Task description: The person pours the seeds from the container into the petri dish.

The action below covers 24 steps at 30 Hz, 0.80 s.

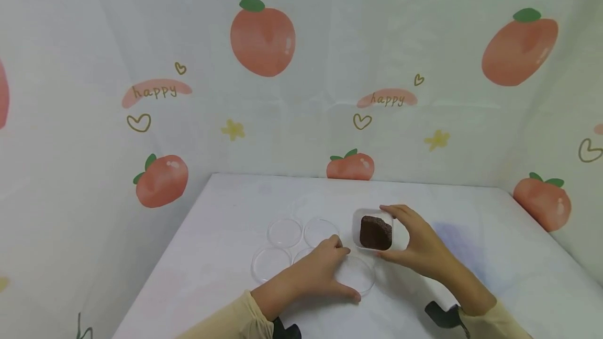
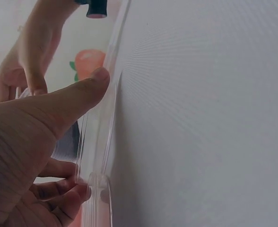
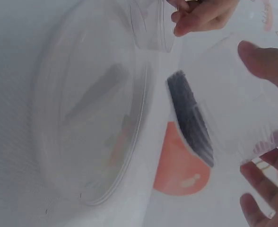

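My right hand [image 1: 421, 242] grips a clear plastic tub [image 1: 356, 232] from its right side, thumb at the near side and fingers at the far side. Dark brown soil [image 1: 376, 233] lies at the bottom of the tub, which is held tilted above the table. In the right wrist view the soil [image 3: 190, 118] forms a slanting dark band. My left hand [image 1: 320, 271] holds a clear round petri dish [image 1: 360, 274] at the front right of a group, its thumb by the near rim and its fingers by the far left side.
Several more clear dishes stand to the left, among them a back left dish [image 1: 285, 233], a back right dish [image 1: 325, 228] and a front left dish [image 1: 270, 264]. They sit on a white table [image 1: 226, 198]. A fruit-print curtain [image 1: 301, 119] hangs behind it.
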Each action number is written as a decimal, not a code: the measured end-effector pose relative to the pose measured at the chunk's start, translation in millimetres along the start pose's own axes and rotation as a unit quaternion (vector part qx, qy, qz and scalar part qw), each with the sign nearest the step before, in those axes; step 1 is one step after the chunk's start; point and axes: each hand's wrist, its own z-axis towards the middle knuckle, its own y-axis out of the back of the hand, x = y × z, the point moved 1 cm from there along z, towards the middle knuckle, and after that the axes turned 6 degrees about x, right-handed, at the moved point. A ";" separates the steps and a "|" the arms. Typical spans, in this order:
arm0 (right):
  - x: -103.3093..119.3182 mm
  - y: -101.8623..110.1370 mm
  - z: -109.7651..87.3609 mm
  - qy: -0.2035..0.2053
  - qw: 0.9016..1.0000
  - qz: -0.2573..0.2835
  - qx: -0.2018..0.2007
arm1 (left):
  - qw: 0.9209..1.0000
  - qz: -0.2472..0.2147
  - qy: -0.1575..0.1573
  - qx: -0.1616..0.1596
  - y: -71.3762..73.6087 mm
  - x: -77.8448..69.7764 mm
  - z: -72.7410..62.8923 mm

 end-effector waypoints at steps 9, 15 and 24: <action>22.2 4.4 -9.1 0.016 0.999 -0.033 0.007 | 1.000 0.003 0.003 -0.002 2.7 -4.2 -1.3; 21.0 -5.3 -17.2 0.017 0.999 -0.048 0.018 | 1.000 0.011 0.006 0.003 0.9 -3.6 -1.5; 34.3 -5.7 -18.0 0.041 0.996 -0.080 0.011 | 1.000 0.012 -0.002 -0.002 7.7 -8.5 -3.0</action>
